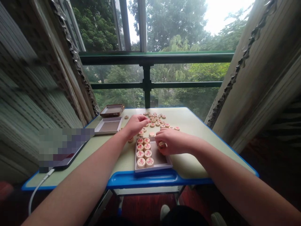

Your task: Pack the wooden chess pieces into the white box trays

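A shallow white box lies near the front edge of the table. Two columns of round wooden xiangqi pieces with red characters fill its left part. My right hand is over the box's right side, its fingers closed around a xiangqi piece. Farther back, my left hand reaches to the loose pieces, fingers drawn together at the tips; what they pinch, if anything, is hidden. One blank-faced piece lies between the hands, just behind the box.
Loose xiangqi pieces are scattered toward the back of the table. At the back left are an open white tray and a brown-edged box. A blurred-out device with a white cable lies at left.
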Demonstrator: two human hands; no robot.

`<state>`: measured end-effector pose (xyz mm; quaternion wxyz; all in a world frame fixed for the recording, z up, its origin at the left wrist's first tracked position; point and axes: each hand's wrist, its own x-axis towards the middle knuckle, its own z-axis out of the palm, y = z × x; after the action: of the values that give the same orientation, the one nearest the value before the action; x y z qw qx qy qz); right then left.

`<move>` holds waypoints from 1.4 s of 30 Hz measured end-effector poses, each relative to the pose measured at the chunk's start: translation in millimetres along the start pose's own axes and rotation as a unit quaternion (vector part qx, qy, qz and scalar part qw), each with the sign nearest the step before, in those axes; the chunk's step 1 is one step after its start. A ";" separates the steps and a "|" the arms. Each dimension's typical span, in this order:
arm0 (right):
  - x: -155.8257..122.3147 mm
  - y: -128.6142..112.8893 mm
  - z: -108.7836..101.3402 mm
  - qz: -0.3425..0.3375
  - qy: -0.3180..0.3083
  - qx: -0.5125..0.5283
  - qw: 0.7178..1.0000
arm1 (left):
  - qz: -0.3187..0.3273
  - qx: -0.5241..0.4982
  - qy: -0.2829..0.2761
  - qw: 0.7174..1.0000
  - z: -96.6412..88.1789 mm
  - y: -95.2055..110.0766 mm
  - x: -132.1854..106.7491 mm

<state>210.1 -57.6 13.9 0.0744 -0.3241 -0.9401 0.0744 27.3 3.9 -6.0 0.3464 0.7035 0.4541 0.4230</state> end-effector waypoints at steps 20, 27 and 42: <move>-0.8 6.2 -12.0 0.035 0.076 0.048 0.995 | -0.004 -0.029 -0.031 0.999 -1.1 2.6 -2.1; 3.7 17.1 -9.6 0.073 0.200 0.060 0.975 | -0.019 -0.059 -0.192 0.979 -0.2 20.5 -11.9; -1.9 17.1 -10.9 0.025 0.290 0.022 0.957 | -0.041 -0.173 -0.207 0.962 0.2 11.7 -9.2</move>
<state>223.8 -44.4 21.2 0.3487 -0.3535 -0.8680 -0.0001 29.4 -8.8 1.5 0.5661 0.6856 0.3211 0.3259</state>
